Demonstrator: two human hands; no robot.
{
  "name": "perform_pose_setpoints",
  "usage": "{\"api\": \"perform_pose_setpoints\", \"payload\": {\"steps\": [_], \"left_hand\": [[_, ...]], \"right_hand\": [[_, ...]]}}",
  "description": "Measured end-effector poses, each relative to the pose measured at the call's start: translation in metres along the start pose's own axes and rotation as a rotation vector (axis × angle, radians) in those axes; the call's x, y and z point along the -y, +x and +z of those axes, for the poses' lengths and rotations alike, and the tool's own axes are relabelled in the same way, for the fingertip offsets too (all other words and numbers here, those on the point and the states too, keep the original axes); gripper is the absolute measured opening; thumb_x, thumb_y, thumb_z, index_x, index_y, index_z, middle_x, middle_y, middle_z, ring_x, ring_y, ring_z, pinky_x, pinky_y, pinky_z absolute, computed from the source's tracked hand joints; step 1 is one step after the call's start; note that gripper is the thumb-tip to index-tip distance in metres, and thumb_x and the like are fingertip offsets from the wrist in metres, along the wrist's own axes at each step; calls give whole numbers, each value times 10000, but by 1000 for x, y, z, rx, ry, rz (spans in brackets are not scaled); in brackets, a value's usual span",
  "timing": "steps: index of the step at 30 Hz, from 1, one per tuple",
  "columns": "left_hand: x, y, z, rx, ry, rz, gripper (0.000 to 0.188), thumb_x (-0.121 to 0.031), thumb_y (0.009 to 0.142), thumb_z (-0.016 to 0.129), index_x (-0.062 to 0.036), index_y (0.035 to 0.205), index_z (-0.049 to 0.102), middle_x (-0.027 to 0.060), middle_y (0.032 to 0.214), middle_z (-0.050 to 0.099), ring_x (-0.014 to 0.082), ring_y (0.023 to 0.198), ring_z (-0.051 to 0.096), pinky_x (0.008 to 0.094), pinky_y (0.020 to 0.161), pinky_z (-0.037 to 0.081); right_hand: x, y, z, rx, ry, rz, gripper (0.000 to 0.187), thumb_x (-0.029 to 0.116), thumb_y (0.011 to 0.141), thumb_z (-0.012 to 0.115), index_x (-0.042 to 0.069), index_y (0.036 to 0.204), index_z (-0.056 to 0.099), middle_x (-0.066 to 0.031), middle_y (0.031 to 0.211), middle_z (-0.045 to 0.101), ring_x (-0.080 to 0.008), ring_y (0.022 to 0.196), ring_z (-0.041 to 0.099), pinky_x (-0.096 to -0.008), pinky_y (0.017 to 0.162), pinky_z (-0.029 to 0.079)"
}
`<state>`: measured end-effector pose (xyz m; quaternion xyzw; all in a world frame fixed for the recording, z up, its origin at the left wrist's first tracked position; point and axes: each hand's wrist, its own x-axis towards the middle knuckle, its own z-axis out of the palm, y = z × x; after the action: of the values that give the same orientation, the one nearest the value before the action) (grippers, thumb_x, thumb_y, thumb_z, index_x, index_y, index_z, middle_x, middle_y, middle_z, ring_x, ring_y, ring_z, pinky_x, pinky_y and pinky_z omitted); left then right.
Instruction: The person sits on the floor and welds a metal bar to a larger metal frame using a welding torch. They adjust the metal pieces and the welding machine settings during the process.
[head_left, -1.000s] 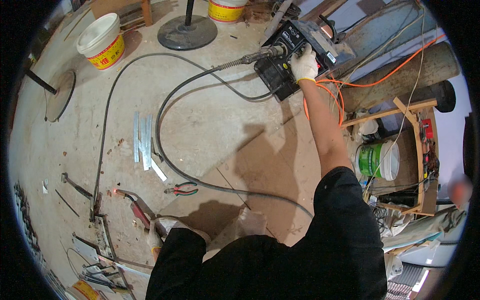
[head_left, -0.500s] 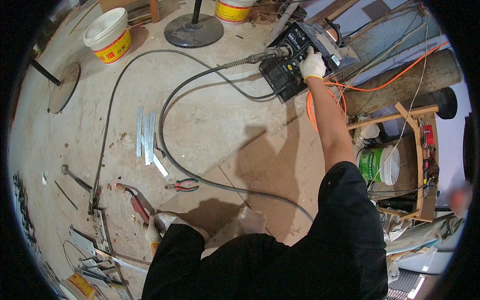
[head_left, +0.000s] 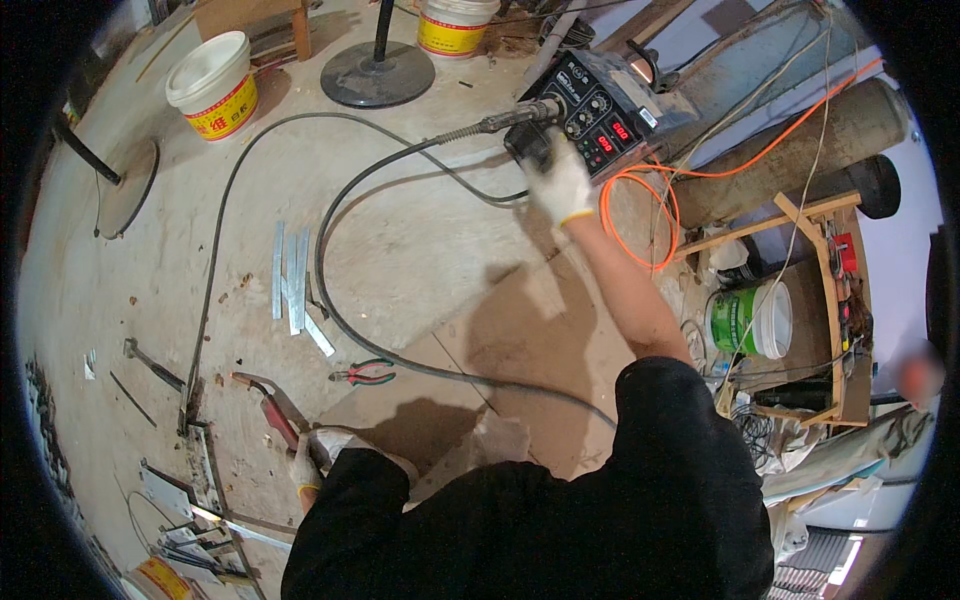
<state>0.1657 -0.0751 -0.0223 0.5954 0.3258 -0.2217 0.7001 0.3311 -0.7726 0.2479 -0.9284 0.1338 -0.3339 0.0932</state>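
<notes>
My left hand [head_left: 305, 468], in a white glove, is wrapped round the red handle of a welding torch [head_left: 277, 415]. The torch's bent nozzle points up and to the left, just above the floor. My right hand [head_left: 563, 183], gloved too, is stretched out to the lower front of a black welding machine [head_left: 592, 90]. Motion smears its fingers, and I cannot tell whether they touch the panel. Red digits glow on the machine's front. A thick black cable [head_left: 345, 200] runs from its socket in a curve across the floor.
Pliers [head_left: 362, 372] and several metal strips [head_left: 292, 280] lie on the floor, with a hammer [head_left: 155, 362] farther left. Buckets [head_left: 215, 90] and a round stand base [head_left: 378, 75] are at the back. An orange hose [head_left: 606, 205], a gas cylinder [head_left: 800, 150] and a wooden frame [head_left: 830, 270] fill the right.
My right hand has moved left and down from the machine's knobs to its lower front. The lit digits are now uncovered. The reddish glow at the torch tip has faded.
</notes>
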Motion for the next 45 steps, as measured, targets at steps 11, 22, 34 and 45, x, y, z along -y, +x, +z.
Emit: {"api": "perform_pose_setpoints", "payload": {"steps": [11, 22, 34, 45], "left_hand": [[-34, -56, 34, -106, -79, 192, 600, -311, 893, 769, 43, 1322, 546, 142, 1107, 671, 173, 890, 639, 299, 743, 528], [-45, -161, 35, -208, 390, 294, 672, -470, 869, 725, 19, 1308, 588, 224, 1095, 681, 329, 980, 643, 419, 840, 529], [-27, -154, -35, -871, 497, 527, 548, -360, 779, 804, -49, 1201, 648, 207, 979, 687, 401, 955, 666, 477, 889, 523], [56, -135, -173, -459, -782, 14, 498, -465, 1028, 573, 11, 1142, 662, 153, 863, 726, 227, 670, 695, 331, 615, 565]], "right_hand": [[262, -205, 36, 897, 516, -237, 518, 370, 924, 655, 43, 1318, 584, -228, 1121, 658, -389, 1015, 654, -486, 860, 539], [470, -289, 68, 1591, 1124, 434, 380, 397, 926, 710, 39, 1020, 623, -95, 923, 673, -220, 850, 672, -386, 786, 552], [499, -359, 151, 1813, 1474, 832, 352, 283, 980, 694, 147, 1275, 558, 19, 1038, 582, -116, 889, 554, -303, 773, 478], [516, -356, 187, 1954, 1276, 835, 313, 396, 990, 657, 201, 1227, 594, 49, 1139, 613, -158, 1003, 594, -399, 807, 522]]}}
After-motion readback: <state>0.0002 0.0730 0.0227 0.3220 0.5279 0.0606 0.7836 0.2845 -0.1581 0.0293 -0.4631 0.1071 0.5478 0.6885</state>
